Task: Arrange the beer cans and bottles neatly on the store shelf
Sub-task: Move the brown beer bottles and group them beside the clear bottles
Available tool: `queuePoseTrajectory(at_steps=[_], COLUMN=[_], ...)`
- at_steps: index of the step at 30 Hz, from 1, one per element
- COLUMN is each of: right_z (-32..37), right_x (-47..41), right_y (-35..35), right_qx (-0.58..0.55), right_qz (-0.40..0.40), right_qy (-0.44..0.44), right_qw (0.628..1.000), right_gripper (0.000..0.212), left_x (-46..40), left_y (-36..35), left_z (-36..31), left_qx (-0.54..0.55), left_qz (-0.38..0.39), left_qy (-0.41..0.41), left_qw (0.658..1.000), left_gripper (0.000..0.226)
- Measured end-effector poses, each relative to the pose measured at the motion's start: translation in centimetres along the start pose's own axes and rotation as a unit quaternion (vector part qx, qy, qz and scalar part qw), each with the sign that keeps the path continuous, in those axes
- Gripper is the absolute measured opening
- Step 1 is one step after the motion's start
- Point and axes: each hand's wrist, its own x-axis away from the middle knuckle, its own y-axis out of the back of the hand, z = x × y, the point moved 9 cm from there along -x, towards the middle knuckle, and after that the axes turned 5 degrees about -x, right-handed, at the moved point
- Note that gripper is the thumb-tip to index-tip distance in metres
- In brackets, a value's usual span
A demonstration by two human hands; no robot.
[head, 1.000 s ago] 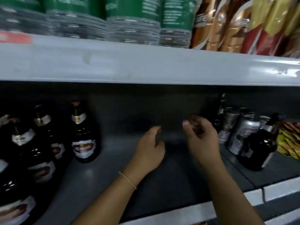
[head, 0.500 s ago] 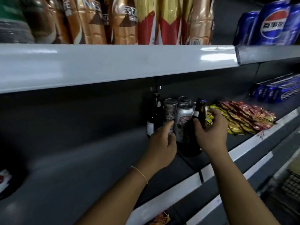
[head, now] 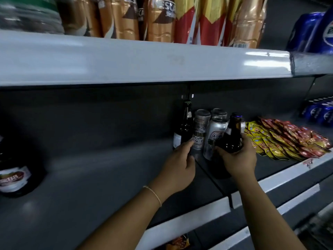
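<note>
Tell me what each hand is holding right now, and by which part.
Right hand grips the brown bottle around its body. Left hand touches the tall can near its base; grip unclear.

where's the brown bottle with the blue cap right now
In the head view, right of centre on the dark shelf: the brown bottle is held by the right hand, beside the silver can and left of the snack packets.

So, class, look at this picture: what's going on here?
A person is sorting drinks on a dark store shelf. Their right hand grips a brown beer bottle at the front of a small cluster. Their left hand reaches for a tall silver can beside another dark bottle; whether it holds the can is unclear. Snack packets lie to the right.
</note>
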Motion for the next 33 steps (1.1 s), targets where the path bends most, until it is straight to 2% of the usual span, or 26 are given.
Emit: queuePoseTrajectory(at_steps=[5, 12, 27, 33], right_z=[1.7, 7.8, 19.2, 22.6], right_x=[3.3, 9.3, 25.9, 31.5], right_y=[-1.6, -7.0, -20.8, -24.8], right_qx=[-0.022, -0.077, -0.141, -0.158], right_qz=[0.008, 0.082, 0.255, 0.298], right_qy=[0.028, 0.102, 0.147, 0.141], right_qw=[0.999, 0.988, 0.945, 0.931], right_gripper=[0.078, 0.081, 0.065, 0.07], left_x=[1.6, 4.9, 18.7, 24.1], left_y=[1.8, 6.8, 22.3, 27.0], left_z=[1.6, 5.7, 16.0, 18.3], left_qx=[-0.011, -0.01, -0.006, -0.009], left_qz=[-0.004, -0.018, -0.152, -0.209], left_qy=[0.012, 0.068, 0.17, 0.172], left_qw=[1.0, 0.997, 0.974, 0.963], left_gripper=[0.052, 0.058, 0.063, 0.064])
